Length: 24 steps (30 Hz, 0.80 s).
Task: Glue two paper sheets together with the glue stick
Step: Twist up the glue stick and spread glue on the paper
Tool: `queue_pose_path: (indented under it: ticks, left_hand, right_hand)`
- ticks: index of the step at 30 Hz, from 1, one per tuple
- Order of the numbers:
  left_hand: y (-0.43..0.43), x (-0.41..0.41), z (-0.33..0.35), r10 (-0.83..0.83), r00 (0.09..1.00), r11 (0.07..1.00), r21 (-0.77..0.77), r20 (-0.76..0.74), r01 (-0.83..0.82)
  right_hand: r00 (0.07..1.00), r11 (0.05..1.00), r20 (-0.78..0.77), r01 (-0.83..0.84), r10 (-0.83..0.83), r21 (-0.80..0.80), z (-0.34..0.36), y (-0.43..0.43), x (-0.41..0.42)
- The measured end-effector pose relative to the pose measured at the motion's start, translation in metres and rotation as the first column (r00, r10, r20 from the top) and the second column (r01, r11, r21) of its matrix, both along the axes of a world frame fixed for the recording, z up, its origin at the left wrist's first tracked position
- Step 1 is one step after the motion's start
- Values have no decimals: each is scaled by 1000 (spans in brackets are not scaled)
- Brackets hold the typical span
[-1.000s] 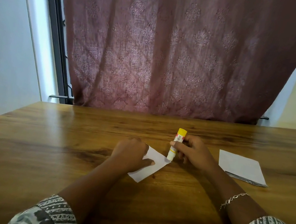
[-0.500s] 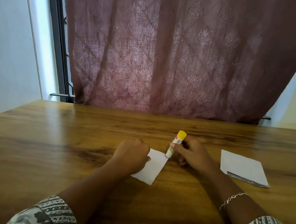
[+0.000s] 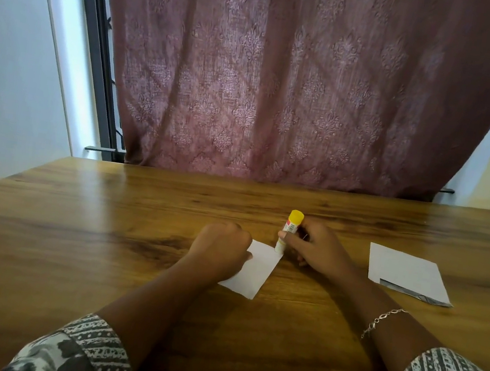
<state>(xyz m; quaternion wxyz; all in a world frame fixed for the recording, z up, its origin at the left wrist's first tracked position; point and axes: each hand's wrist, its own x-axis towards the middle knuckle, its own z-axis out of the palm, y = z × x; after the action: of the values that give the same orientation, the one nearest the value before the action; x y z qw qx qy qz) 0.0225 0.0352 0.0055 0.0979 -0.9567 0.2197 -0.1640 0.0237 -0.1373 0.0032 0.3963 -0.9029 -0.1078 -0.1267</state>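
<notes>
A small white paper sheet (image 3: 256, 271) lies at the middle of the wooden table (image 3: 70, 238). My left hand (image 3: 219, 251) sits on its left edge with curled fingers and holds it in place, hiding that edge. My right hand (image 3: 318, 248) grips a glue stick (image 3: 289, 230) with a yellow end pointing up. The stick's lower tip touches the far right corner of the small sheet. A second white paper sheet (image 3: 404, 271) lies flat to the right, apart from both hands, with a dark strip along its near edge.
A maroon patterned curtain (image 3: 300, 82) hangs behind the table's far edge. A dark window frame (image 3: 98, 52) and a pale wall stand at the left. A bracelet (image 3: 382, 320) circles my right wrist.
The small sheet has turned under my left hand, so its long side now runs more toward me. The glue stick's tip has shifted along the sheet's far edge to its right corner.
</notes>
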Motion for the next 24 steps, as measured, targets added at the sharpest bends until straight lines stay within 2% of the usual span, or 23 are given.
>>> queue_pose_path:
  ticks: [8,24]
  left_hand:
    - [0,1,-1,-4,1000,1000,-6,2,4]
    - [2,0,0,8,1000,999,-52,-3,-8]
  right_hand:
    - [1000,999,-2,-25,25,-34,2,2,-4]
    - [973,972,54,-218,224,-90,6,11,-17]
